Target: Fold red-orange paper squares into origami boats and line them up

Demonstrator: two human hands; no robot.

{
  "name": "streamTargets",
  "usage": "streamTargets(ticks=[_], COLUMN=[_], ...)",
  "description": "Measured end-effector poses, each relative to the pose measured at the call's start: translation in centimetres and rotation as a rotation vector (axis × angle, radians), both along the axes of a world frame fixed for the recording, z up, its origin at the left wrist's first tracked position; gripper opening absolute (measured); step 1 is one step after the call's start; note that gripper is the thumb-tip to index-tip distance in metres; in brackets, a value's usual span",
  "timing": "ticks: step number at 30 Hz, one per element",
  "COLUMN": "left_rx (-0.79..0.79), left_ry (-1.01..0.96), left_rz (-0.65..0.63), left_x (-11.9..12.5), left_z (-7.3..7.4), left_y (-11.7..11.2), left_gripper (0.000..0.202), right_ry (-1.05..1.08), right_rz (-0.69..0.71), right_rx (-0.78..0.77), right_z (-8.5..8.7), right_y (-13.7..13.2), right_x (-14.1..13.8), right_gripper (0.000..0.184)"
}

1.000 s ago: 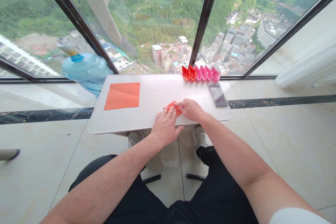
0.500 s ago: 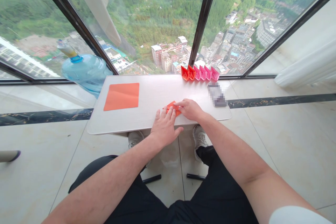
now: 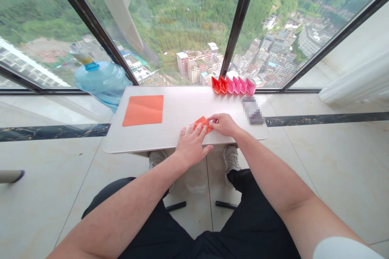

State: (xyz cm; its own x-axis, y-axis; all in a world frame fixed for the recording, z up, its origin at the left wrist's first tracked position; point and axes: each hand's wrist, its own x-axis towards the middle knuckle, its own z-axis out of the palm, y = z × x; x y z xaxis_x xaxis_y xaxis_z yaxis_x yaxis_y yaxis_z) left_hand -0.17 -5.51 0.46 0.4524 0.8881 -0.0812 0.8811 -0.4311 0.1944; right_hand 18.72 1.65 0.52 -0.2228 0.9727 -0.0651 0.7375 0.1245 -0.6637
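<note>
A small folded piece of orange paper (image 3: 201,121) lies near the front edge of the white table (image 3: 179,105). Spread flat over its left and front part is my left hand (image 3: 192,144), fingers apart, pressing it to the tabletop and covering much of it. At the paper's right corner my right hand (image 3: 224,124) is closed, thumb and forefinger pinching the edge. The exact folds under the fingers are hidden. To the left, a stack or sheet of orange paper (image 3: 142,110) lies flat.
Red and pink folded paper pieces (image 3: 234,85) stand in a row at the table's back right. A blurred-out, phone-like object (image 3: 253,110) lies at the right end. A large blue water bottle (image 3: 103,81) stands beyond the left end, before the windows.
My right hand has drawn slightly back to the right, its fingers now curled at the paper's corner instead of stretched over it. My left hand stays flat on the paper.
</note>
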Motion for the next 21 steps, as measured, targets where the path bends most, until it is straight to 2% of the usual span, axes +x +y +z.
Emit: streamTargets(ticks=[8,12,16,21], left_rx=[-0.022,-0.007,0.017,0.035], left_ry=[0.043,0.04,0.018,0.006], left_rz=[0.008,0.003,0.001,-0.011], left_x=[0.02,0.06,0.06,-0.25], left_z=[0.21,0.1,-0.24,-0.73], left_y=[0.05,0.16,0.27,0.28], left_gripper=[0.082,0.081,0.082,0.082], right_ry=[-0.009,-0.021,-0.022,-0.126], right_rz=[0.018,0.033,-0.009,-0.032], right_rx=[0.027,0.068,0.048,0.046], right_z=[-0.35,-0.5,-0.59,-0.08], right_y=[-0.1,-0.27,-0.41,-0.76], right_x=[0.1,0.06,-0.15,-0.75], right_gripper=[0.034,0.032,0.026,0.021])
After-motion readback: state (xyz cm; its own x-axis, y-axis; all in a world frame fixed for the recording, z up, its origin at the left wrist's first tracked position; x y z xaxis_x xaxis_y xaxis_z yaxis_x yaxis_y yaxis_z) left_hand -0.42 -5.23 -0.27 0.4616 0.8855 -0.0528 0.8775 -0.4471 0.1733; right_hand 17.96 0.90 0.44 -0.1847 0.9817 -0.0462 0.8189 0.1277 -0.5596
